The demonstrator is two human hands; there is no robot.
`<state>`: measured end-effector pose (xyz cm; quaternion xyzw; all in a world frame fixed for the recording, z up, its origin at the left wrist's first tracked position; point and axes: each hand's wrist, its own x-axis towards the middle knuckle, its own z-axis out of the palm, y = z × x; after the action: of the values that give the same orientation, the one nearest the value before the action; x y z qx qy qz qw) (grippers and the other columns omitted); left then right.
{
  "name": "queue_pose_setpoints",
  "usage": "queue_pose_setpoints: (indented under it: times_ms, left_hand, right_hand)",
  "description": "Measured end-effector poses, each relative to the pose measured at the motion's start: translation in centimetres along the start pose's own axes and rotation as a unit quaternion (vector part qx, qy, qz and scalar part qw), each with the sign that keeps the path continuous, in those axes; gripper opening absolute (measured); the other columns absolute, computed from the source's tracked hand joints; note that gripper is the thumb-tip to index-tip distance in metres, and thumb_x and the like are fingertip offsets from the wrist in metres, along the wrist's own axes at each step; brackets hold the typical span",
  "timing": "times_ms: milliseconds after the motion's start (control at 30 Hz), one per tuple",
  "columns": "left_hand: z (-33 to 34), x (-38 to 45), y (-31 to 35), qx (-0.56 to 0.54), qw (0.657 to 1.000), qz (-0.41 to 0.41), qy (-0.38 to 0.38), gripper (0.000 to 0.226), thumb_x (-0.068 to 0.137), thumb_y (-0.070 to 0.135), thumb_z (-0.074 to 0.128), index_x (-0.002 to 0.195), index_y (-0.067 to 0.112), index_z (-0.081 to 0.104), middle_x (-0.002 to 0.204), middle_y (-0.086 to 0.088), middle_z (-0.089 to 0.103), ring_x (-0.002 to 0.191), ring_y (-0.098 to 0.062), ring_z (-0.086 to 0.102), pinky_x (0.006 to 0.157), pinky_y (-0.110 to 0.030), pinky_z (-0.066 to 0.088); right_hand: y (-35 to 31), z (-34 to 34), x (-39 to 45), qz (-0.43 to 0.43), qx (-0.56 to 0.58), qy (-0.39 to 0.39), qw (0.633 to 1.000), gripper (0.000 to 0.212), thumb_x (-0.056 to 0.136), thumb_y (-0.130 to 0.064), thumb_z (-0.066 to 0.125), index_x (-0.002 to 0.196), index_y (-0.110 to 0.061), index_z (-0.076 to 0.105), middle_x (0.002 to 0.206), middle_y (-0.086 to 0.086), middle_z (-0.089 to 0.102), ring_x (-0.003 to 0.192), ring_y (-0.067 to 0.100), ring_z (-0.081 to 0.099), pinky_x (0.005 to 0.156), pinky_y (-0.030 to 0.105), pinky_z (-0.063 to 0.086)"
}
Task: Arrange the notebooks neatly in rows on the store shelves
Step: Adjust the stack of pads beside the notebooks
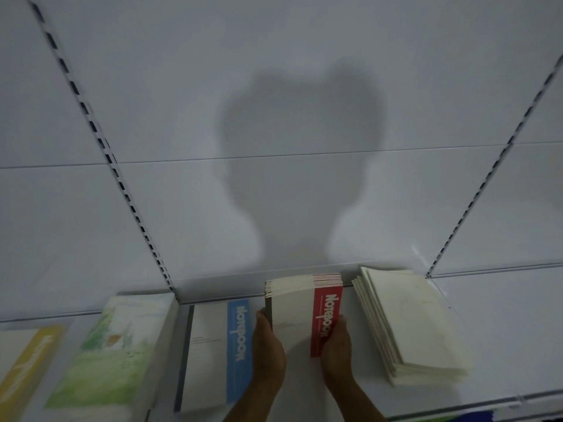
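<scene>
Head view shows both forearms reaching up from the bottom edge toward the shelf (502, 336), hands side by side. Left hand (269, 345) grips the left edge of a stack of notebooks (300, 309), fingers curled round it; right hand (336, 351) clasps the right edge over the red band printed "Notebook". The stack's long axis runs away from the person toward the back panel (274, 102), and its far end is tilted up so the page edges fan out; whether the near end rests on the shelf is hard to tell in the dim light.

Just left lies a blue-banded notebook (213, 351), flat, lengthwise front to back. Just right, a cream pile (408, 324) sits fanned and slightly skewed. Farther left are a green-covered stack (118, 345) and a yellow-banded one (21, 363).
</scene>
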<state>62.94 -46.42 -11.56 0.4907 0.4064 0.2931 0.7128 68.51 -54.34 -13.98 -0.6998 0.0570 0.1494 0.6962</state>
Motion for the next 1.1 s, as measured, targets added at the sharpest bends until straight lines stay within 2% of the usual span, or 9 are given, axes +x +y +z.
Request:
queue_pose_setpoints:
  times_ms: [167,300,367,467,600,733,867,967,1100]
  left_hand:
    - [1.6,-0.3,2.1,0.071,0.997,-0.015,0.018,0.067,0.097,0.055,0.013,0.113,0.012,0.063,0.106,-0.007,0.068,0.091,-0.020,0.064,0.076,-0.026,0.050]
    - [1.4,0.0,1.5,0.141,0.988,-0.049,0.034,0.081,0.091,0.064,0.006,0.138,0.011,0.046,0.134,-0.013,0.055,0.119,-0.031,0.054,0.102,-0.038,0.041]
    - [1.1,0.2,0.9,0.196,0.977,-0.074,0.028,0.079,0.093,0.061,0.009,0.138,0.004,0.040,0.132,-0.021,0.054,0.116,-0.034,0.054,0.099,-0.038,0.042]
    - [0.4,0.3,0.3,0.297,0.946,-0.131,0.011,0.058,0.102,0.042,0.027,0.138,-0.004,0.032,0.136,-0.024,0.048,0.121,-0.036,0.050,0.099,-0.038,0.040]
    - [-1.0,1.5,-0.2,0.399,0.909,-0.098,-0.067,0.040,0.101,0.024,0.035,0.128,-0.004,0.041,0.131,-0.022,0.048,0.119,-0.033,0.051,0.096,-0.036,0.042]
    - [-1.6,2.4,-0.3,0.456,0.880,-0.086,-0.103,0.044,0.102,0.029,0.036,0.127,-0.006,0.044,0.131,-0.016,0.053,0.118,-0.027,0.054,0.090,-0.024,0.042]
    - [-2.0,2.4,-0.3,0.514,0.843,-0.043,-0.152,0.048,0.099,0.039,0.043,0.121,-0.003,0.053,0.122,-0.012,0.061,0.109,-0.021,0.060,0.091,-0.025,0.049]
    - [-2.0,2.3,0.1,0.501,0.851,-0.039,-0.153,0.057,0.093,0.040,0.052,0.130,-0.001,0.041,0.130,-0.012,0.055,0.117,-0.024,0.056,0.095,-0.028,0.047]
    - [-2.4,2.2,-0.4,0.512,0.844,-0.021,-0.158,0.052,0.088,0.038,0.058,0.125,0.004,0.046,0.127,-0.009,0.058,0.115,-0.023,0.056,0.095,-0.032,0.051]
  right_hand:
    - [-1.2,0.3,0.4,-0.033,-0.108,0.061,0.992,0.055,0.100,-0.046,0.017,0.090,-0.015,0.062,0.078,0.003,0.066,0.075,0.017,0.064,0.065,0.026,0.047]
    - [-1.2,-0.4,0.1,-0.020,-0.203,0.061,0.977,0.043,0.101,-0.045,0.021,0.103,-0.012,0.049,0.091,0.006,0.062,0.079,0.021,0.059,0.067,0.029,0.042]
    - [-0.9,-0.9,-0.1,0.012,-0.288,0.044,0.957,0.036,0.100,-0.043,0.028,0.105,-0.012,0.044,0.099,0.010,0.062,0.081,0.025,0.057,0.069,0.030,0.041]
    - [-0.8,-1.5,-0.3,0.069,-0.381,0.012,0.922,0.032,0.100,-0.038,0.033,0.111,-0.009,0.043,0.115,0.015,0.061,0.098,0.029,0.060,0.073,0.029,0.040]
    - [-0.3,-1.1,0.0,0.070,-0.417,0.011,0.906,0.036,0.098,-0.037,0.038,0.114,-0.005,0.045,0.119,0.015,0.056,0.104,0.030,0.059,0.083,0.033,0.047]
    - [0.4,-0.6,0.5,0.051,-0.501,0.006,0.864,0.041,0.097,-0.042,0.035,0.120,-0.011,0.048,0.119,0.010,0.052,0.106,0.024,0.054,0.091,0.037,0.047]
    - [-0.8,-0.6,-0.2,0.040,-0.544,0.031,0.838,0.039,0.097,-0.046,0.033,0.118,-0.016,0.045,0.121,0.007,0.054,0.109,0.023,0.056,0.095,0.037,0.044]
    - [-1.0,-0.5,-0.1,0.033,-0.554,0.021,0.832,0.039,0.096,-0.045,0.033,0.117,-0.015,0.047,0.120,0.007,0.055,0.110,0.022,0.054,0.094,0.037,0.045]
    - [-0.8,-0.1,-0.1,0.026,-0.559,0.025,0.828,0.041,0.096,-0.046,0.036,0.119,-0.014,0.048,0.118,0.006,0.054,0.107,0.020,0.056,0.092,0.034,0.047]
